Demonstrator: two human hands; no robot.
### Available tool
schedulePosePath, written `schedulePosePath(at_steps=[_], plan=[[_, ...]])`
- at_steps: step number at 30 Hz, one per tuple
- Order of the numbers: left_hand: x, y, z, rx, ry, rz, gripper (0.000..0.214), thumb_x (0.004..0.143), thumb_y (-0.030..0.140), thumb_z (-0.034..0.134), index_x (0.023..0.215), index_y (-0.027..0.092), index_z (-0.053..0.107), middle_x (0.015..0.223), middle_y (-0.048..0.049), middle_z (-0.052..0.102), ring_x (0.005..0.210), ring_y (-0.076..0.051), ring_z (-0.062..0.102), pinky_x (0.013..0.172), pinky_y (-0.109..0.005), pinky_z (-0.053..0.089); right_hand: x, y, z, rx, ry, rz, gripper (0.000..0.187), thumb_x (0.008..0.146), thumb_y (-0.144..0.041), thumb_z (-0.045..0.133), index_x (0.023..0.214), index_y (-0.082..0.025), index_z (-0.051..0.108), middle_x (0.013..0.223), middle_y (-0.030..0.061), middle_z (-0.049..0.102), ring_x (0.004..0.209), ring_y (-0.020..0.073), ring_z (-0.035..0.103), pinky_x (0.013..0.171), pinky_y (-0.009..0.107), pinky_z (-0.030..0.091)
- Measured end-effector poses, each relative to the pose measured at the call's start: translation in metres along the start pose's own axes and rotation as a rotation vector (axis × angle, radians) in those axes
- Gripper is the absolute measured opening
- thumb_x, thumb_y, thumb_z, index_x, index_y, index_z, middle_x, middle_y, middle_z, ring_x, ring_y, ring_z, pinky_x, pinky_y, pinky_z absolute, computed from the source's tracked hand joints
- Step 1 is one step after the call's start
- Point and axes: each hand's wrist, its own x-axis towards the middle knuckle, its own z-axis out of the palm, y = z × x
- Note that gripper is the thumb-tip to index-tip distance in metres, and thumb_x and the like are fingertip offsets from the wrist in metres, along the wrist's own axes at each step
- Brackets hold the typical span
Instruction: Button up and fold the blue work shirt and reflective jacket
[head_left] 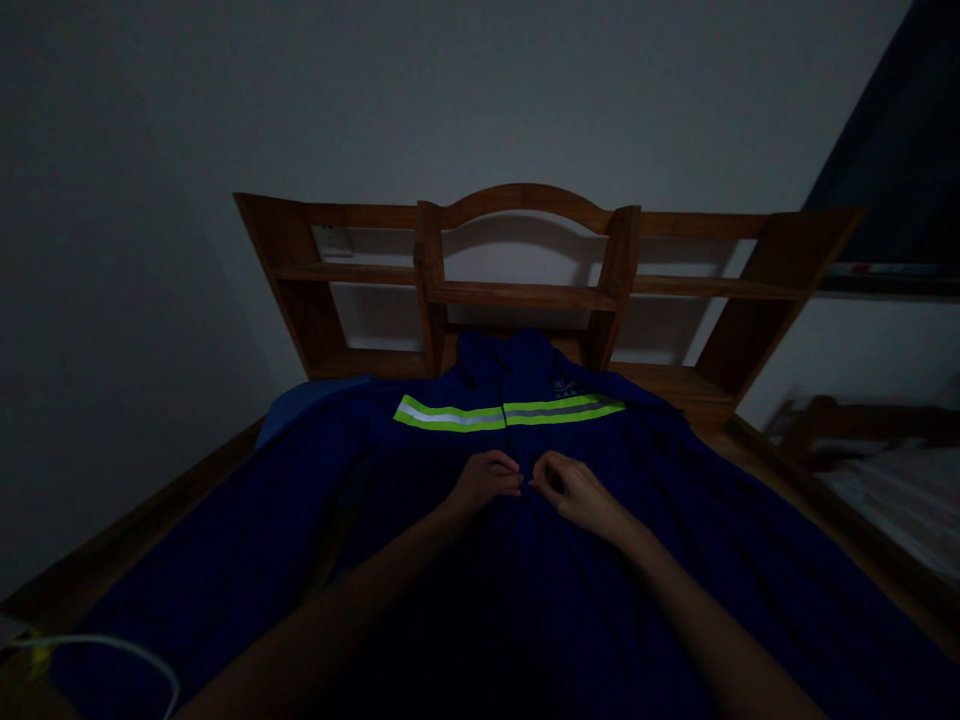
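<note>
A dark blue work jacket (442, 490) lies spread out front side up, its collar at the far end and its sleeves out to both sides. A yellow-green and silver reflective strip (450, 418) crosses its chest, split at the front opening. Just below the strip, my left hand (486, 480) pinches the jacket's front edge with closed fingers. Close on its right, my right hand (574, 488) is also closed in a pinch at the same opening. Fingertips nearly meet there; any button or fastener between them is too dark to make out.
Behind the collar stands a wooden headboard with shelves (521, 295), against a grey wall (450, 100). A pale cable (135, 648) curves at the lower left. Another wooden frame (862, 425) with light bedding is at the right. The room is dim.
</note>
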Motion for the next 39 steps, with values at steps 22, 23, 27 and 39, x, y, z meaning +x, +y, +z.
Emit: schedulePosePath(at_steps=[22, 23, 27, 39], plan=[[0.003, 0.001, -0.002, 0.219, -0.098, 0.175, 0.029, 0.063, 0.027, 0.073, 0.084, 0.013, 0.06, 0.071, -0.0037, 0.067, 0.064, -0.015, 0.064, 0.064, -0.025, 0.048, 0.004, 0.001, 0.002, 0.233, 0.014, 0.088, 0.019, 0.093, -0.031, 0.04, 0.084, -0.019, 0.052, 0.078, -0.0018, 0.055, 0.073, 0.0122, 0.052, 0.068, 0.023, 0.036], [0.004, 0.0, -0.002, 0.233, -0.102, 0.172, 0.03, 0.062, 0.027, 0.074, 0.084, 0.013, 0.06, 0.071, -0.0034, 0.067, 0.065, -0.015, 0.064, 0.064, -0.025, 0.049, 0.004, 0.002, 0.003, 0.251, 0.012, 0.096, 0.019, 0.093, -0.031, 0.04, 0.084, -0.019, 0.052, 0.079, -0.0019, 0.055, 0.074, 0.0122, 0.051, 0.068, 0.023, 0.036], [0.004, -0.002, 0.0, 0.26, -0.082, 0.199, 0.035, 0.057, 0.028, 0.078, 0.082, 0.014, 0.06, 0.071, -0.0026, 0.066, 0.069, -0.015, 0.063, 0.066, -0.024, 0.048, 0.005, 0.005, 0.004, 0.312, 0.012, 0.132, 0.021, 0.093, -0.034, 0.041, 0.085, -0.019, 0.053, 0.081, -0.0015, 0.056, 0.075, 0.0126, 0.051, 0.067, 0.023, 0.035], [0.004, -0.004, 0.0, 0.391, -0.071, 0.306, 0.029, 0.061, 0.028, 0.076, 0.081, 0.014, 0.062, 0.067, -0.0006, 0.062, 0.066, -0.013, 0.06, 0.064, -0.022, 0.045, 0.006, 0.023, 0.017, 0.621, -0.037, 0.208, 0.021, 0.087, -0.037, 0.049, 0.079, -0.017, 0.05, 0.062, -0.005, 0.038, 0.053, 0.0083, 0.033, 0.049, 0.021, 0.023]])
